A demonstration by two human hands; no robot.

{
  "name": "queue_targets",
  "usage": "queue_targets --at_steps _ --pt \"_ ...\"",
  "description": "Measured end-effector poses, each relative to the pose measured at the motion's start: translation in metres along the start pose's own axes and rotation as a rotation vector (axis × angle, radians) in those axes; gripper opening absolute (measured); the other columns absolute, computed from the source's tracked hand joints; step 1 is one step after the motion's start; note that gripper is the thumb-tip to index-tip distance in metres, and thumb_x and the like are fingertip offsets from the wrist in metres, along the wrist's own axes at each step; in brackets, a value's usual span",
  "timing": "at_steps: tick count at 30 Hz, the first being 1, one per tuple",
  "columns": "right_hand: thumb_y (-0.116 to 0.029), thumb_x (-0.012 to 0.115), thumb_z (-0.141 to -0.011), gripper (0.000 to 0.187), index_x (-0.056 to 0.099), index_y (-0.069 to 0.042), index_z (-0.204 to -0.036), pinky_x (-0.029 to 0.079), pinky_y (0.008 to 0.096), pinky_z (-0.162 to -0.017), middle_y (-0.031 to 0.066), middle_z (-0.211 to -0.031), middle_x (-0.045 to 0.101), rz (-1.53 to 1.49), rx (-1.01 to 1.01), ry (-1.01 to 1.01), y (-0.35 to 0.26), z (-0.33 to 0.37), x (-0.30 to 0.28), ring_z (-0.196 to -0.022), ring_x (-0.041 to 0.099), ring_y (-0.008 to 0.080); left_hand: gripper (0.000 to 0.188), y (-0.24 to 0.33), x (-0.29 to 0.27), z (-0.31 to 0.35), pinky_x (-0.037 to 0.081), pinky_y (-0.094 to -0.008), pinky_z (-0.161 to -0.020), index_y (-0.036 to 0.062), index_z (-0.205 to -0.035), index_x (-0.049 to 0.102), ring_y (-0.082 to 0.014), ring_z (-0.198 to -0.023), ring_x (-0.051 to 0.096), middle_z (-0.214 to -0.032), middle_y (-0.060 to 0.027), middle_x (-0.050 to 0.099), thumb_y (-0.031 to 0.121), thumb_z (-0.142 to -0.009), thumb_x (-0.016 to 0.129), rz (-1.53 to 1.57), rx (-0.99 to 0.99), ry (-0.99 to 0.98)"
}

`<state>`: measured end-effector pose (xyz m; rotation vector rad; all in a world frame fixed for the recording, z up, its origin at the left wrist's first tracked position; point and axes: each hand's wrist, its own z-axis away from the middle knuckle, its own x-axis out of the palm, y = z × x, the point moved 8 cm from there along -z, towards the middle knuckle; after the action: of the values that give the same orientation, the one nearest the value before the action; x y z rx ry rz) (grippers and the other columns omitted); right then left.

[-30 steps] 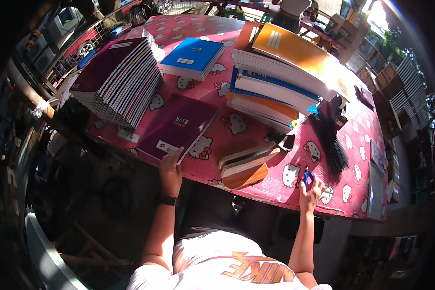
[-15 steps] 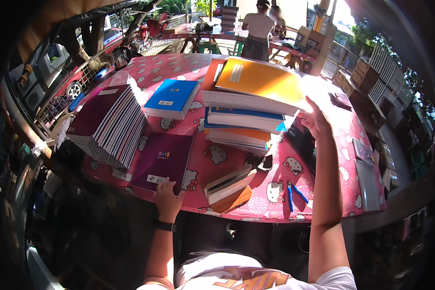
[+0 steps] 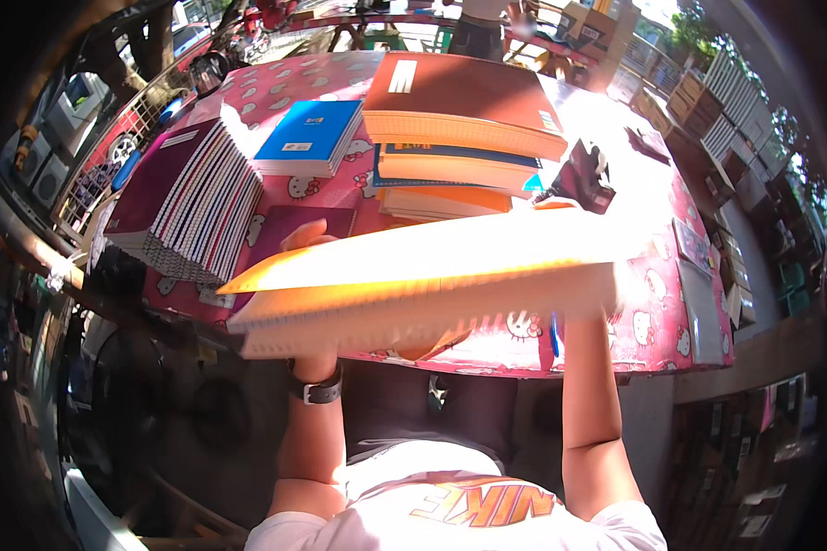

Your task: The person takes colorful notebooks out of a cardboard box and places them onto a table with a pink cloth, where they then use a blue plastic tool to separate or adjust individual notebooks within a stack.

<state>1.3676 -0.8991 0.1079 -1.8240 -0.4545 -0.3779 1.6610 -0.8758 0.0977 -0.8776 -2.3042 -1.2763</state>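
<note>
A thick stack of orange-covered notebooks (image 3: 413,308) is held up in front of me, tilted and blurred, over the near part of the table. My left hand (image 3: 308,236) grips its left part, with fingers showing beyond the far side. At the right end my right hand (image 3: 556,204) holds it too, mostly hidden by the stack and glare. Just beyond stands a pile of notebooks (image 3: 464,96), brown-covered on top, with blue and orange ones below. A purple notebook (image 3: 331,220) lies partly hidden behind the lifted stack.
A tall fanned stack of purple notebooks (image 3: 170,197) stands at the left. Blue notebooks (image 3: 308,133) lie beside the central pile. A black bag (image 3: 583,174) sits right of it. Blue-handled pliers (image 3: 555,335) show partly below the lifted stack. The tablecloth (image 3: 652,326) is pink patterned.
The orange notebooks have come off the top of the central pile toward me, baring a brown cover. My left hand has left the purple notebook and now holds the stack with my right.
</note>
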Motion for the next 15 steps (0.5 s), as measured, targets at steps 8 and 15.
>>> queue_targets --at_steps 8,15 --pt "-0.013 0.067 -0.076 0.040 0.056 -0.003 -0.112 0.049 0.0247 -0.074 0.0062 -0.102 0.062 0.156 0.155 -0.101 0.082 0.003 -0.053 -0.084 0.060 0.0106 0.027 -0.038 -0.040 0.024 0.046 -0.0224 -0.069 0.0063 -0.099 0.052 -0.0074 -0.076 0.053 -0.086 -0.0004 0.052 0.028 -0.097 0.037 -0.308 -0.201 0.384" --pt "-0.009 0.067 -0.079 0.030 0.059 -0.003 -0.107 0.043 0.0272 -0.085 0.0040 -0.100 0.063 0.305 0.257 -0.192 0.098 -0.004 -0.073 -0.096 0.056 0.0115 0.023 -0.014 0.001 0.020 0.042 -0.0237 -0.074 0.0006 -0.104 0.051 -0.0078 -0.082 0.052 -0.090 -0.0031 0.059 0.019 -0.090 0.054 -0.715 -0.004 0.181"
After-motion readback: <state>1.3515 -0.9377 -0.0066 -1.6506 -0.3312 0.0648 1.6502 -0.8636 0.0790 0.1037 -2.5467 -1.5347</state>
